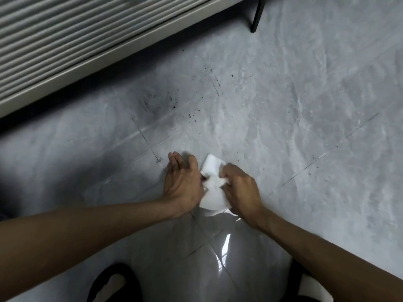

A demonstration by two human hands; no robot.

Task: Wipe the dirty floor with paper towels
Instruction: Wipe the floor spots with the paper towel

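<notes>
Gripping the paper towel (213, 168), the right hand (239, 188) curls its fingers tight. Left hand (183, 182) fingers lie straight, together.

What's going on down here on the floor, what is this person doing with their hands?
A person is handling a white paper towel with both hands, just above the grey tiled floor. The right hand grips it with curled fingers. The left hand, fingers straight, lies against its other edge. The towel looks clean. The dark specks of dirt lie farther ahead, nearer the ribbed cabinet, and are not yet wiped.
</notes>
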